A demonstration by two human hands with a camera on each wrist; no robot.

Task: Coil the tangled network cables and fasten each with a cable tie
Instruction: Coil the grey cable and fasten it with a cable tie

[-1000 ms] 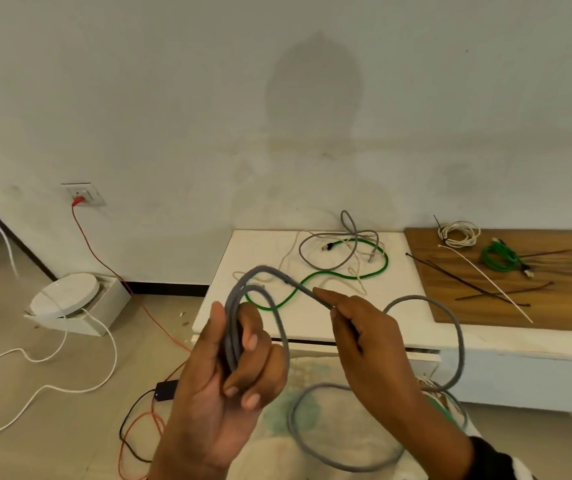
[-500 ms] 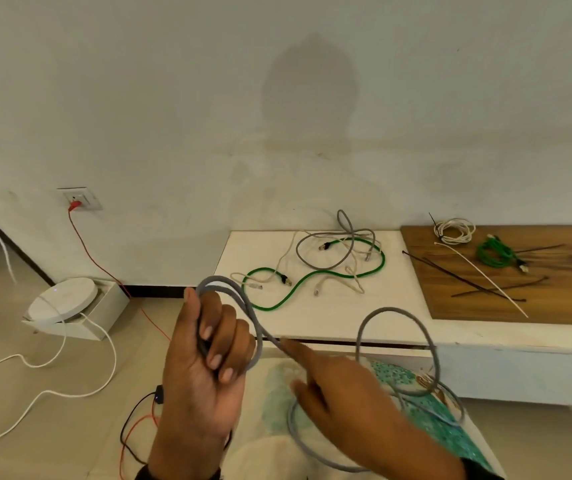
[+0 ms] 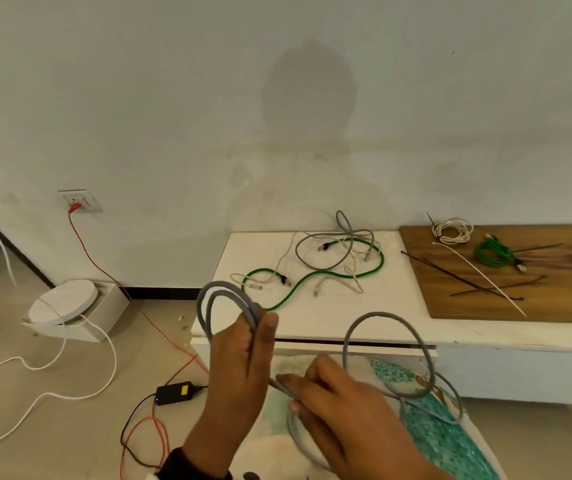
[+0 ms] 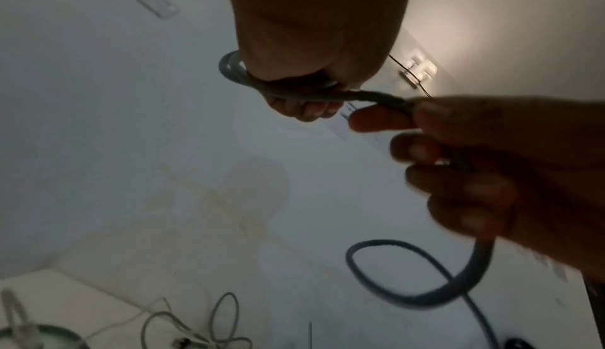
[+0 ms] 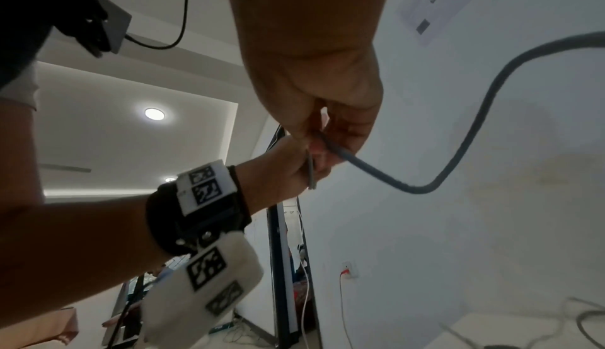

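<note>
**Another loop about to join the grey coil**

Between the two hands, in front of the white table, the grey cable [image 3: 386,355] is partway coiled. The left hand [image 3: 243,368] is raised, fingers and thumb curled round a small bundle of two or so loops that stands up above the fist. A second ago the right hand [image 3: 340,403] was up at the top of that bundle, pinching the cable near the loops; half a second ago it had dropped away with the forefinger stretched out; now it sits lower and just right of the left wrist, thumb and fingers closed on the cable a short way along the free length. The left hand has also turned, so its back now faces the head camera.

That reads as one wrap finished and the next one being measured out: the right hand has slid down to take a fresh bite. From there the slack runs in a big open loop over the table edge and down across the patterned cloth [image 3: 450,441] below, so several turns are probably left before this cable is ready for a tie.

Beyond it, on the white table [image 3: 312,323], a green cable [image 3: 315,273], a cream one and another grey one are still tangled together. Further right, the wooden board [image 3: 554,306] carries two cables already coiled, one cream [image 3: 450,230] and one green [image 3: 492,252], with loose black and white cable ties [image 3: 474,282] lying beside them. The loose loop could snag on the table edge as it is drawn in.
</note>
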